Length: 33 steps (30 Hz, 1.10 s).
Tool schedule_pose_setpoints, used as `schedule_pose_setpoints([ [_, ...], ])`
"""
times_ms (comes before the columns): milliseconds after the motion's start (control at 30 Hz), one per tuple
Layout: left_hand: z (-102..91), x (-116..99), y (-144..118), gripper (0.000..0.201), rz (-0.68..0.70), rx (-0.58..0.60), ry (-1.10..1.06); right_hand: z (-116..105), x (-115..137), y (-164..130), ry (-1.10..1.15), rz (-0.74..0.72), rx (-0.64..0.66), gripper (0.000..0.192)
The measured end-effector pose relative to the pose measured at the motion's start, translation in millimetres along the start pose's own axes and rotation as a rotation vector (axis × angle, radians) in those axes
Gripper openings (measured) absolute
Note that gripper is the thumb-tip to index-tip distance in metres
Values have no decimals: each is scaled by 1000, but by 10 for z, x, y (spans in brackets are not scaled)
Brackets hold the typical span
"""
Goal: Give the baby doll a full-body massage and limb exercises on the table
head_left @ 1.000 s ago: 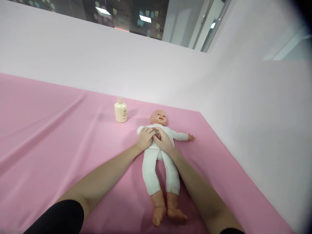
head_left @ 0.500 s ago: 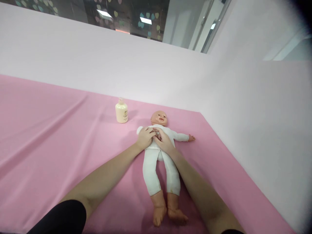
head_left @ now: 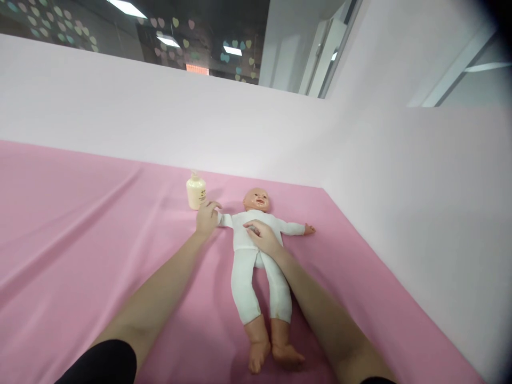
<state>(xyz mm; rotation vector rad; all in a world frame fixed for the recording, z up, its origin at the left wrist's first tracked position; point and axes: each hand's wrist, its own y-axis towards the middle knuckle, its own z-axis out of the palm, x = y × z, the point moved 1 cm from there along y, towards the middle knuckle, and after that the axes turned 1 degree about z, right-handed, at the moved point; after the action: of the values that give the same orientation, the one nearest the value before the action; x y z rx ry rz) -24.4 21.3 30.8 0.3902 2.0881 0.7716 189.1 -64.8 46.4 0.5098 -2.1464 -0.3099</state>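
The doll (head_left: 243, 242) lies face-up on the pink cover (head_left: 80, 240), head at twelve o'clock. Over its middle sits the right hand (head_left: 263, 236), fingers loosely curled, slightly apart. At nine, the left hand (head_left: 207, 219) hides the doll's hand; whether it grips, I can't tell. The bottle (head_left: 196, 192) stands at ten.

You have open room over the pink sheet (head_left: 92, 224) left of your left hand (head_left: 207, 220), with only low creases there. Straight ahead of that hand, the pump bottle (head_left: 196, 193) stands in the way; on its right, the doll (head_left: 243, 240) stretches out an arm. Your right hand (head_left: 262, 236) blocks the chest's middle. Beyond the head, the back wall (head_left: 160, 128) bars you.
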Motion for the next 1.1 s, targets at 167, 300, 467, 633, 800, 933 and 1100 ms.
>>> schedule_pose_setpoints([
  [167, -153, 309, 54, 29, -241, -131, -71, -1, -6, 1, 4, -15, 0, 22],
  [300, -175, 406, 66, 26, -348, -179, -38, -1, -15, -3, -3, -17, -5, 21],
  [467, -152, 431, 52, 28, -363, -127, 3, -20, 31, -19, -25, -23, 22, 22],
  [633, -155, 374, 27, 28, -267, -58, 85, -19, 154, -99, -50, -108, 130, 20],
  [800, -81, 221, -19, 26, 11, 134, 134, -27, 322, -335, -155, -52, 242, 22],
  [933, 58, 18, -133, 26, 215, 276, 143, -83, 537, -631, -282, -70, 342, 38],
  [1100, 152, -299, -399, 25, 285, 397, 143, -96, 696, -882, -504, -191, 487, 64],
])
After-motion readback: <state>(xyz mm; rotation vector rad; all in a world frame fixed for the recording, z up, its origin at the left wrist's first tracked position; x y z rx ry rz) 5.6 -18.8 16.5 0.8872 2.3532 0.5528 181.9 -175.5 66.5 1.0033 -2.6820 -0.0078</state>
